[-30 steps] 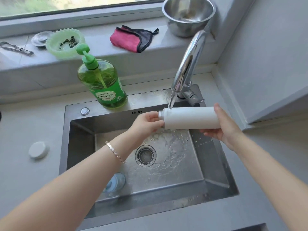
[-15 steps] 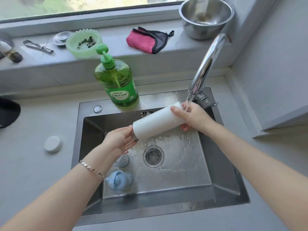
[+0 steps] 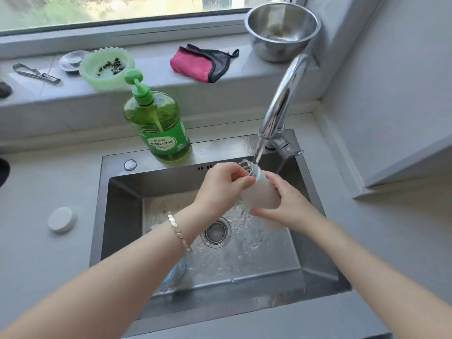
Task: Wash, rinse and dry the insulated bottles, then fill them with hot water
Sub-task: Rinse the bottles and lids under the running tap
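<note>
**Sink station: one bottle under the tap**

Head view.

Hidden or unclear:
- White cylindrical insulated bottle (image 3: 261, 192): mid-body and base are covered by the two hands. Only the threaded neck and part of the shoulder show, tilted up toward the stream.
- Pale blue rounded item (image 3: 175, 275) on the sink floor near the front left corner: largely behind the left forearm, identity cannot be told.
- Dark shapes (image 3: 3, 167) at the counter's left edge: cut off by the frame.
- Contents of the steel mixing bowl (image 3: 281, 30): blurred.

Count:
- Hands, two. The left hand (image 3: 220, 187), with a silver link bracelet (image 3: 179, 232) on its wrist, has its fingers curled round the bottle just below the neck. The right hand (image 3: 286, 204) grips the lower body.
- Bottles being washed, one, held above the stainless steel sink (image 3: 122, 192) near its back right corner.
- Chrome gooseneck faucet (image 3: 281, 99), one; its running water (image 3: 258, 152) strikes the bottle's mouth.
- Round drain strainer (image 3: 216, 232), one.
- Green pump bottle of dish soap (image 3: 159, 123), one, on the sink's back rim.
- White round lid (image 3: 61, 219), one, on the counter left of the sink.
- On the windowsill: one pink cloth with black trim (image 3: 195, 64), one green scalloped dish (image 3: 107, 68), one small metal saucer (image 3: 72, 61) and one metal hand tool (image 3: 36, 73).
</note>
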